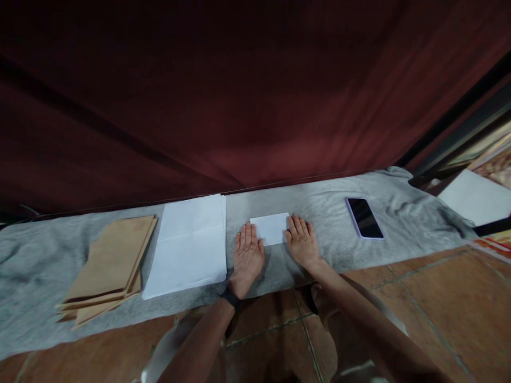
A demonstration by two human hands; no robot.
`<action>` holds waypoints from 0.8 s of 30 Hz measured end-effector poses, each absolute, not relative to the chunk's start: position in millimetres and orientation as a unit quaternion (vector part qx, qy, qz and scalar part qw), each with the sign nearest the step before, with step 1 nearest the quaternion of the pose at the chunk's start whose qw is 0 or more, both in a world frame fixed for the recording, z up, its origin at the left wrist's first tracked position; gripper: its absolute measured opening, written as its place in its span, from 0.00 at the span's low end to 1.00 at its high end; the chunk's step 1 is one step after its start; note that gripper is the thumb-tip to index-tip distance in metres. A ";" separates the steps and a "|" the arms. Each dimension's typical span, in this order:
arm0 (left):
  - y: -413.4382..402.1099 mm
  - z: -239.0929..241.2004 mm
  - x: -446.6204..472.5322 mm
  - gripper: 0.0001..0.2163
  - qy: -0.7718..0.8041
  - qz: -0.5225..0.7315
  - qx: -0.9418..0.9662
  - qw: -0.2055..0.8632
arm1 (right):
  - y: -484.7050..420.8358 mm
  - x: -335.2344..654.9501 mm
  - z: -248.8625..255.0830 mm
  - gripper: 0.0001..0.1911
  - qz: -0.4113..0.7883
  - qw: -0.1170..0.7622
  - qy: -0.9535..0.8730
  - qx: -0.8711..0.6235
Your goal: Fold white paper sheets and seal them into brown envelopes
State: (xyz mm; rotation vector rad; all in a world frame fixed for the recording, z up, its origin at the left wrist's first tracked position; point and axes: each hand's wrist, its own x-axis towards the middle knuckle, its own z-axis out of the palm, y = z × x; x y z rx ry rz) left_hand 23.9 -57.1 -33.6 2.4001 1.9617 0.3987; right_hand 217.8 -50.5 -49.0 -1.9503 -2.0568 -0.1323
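A small white folded piece of paper lies flat on the grey cloth in front of me. My left hand rests flat at its left end, fingers stretched out and pointing away from me. At the right end, my right hand lies flat too, its fingers slightly spread over the edge. Just left of my left hand is a stack of large white paper sheets. Neither hand is closed around anything.
Several brown envelopes are piled at the left. A phone with a purple case lies to the right. Behind the cloth hangs a dark red curtain. Tiled floor borders the near side. A white panel sits far right.
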 end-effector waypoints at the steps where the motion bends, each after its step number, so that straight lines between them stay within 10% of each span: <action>1: -56.2 -32.7 22.9 0.27 0.631 0.128 0.765 0.006 | -50.1 220.0 -47.8 0.28 -0.049 0.151 -0.713 -0.683; 24: -40.7 -22.2 19.1 0.24 0.625 0.120 0.771 0.031 | -54.9 211.0 -48.4 0.32 -0.024 0.144 -0.782 -0.607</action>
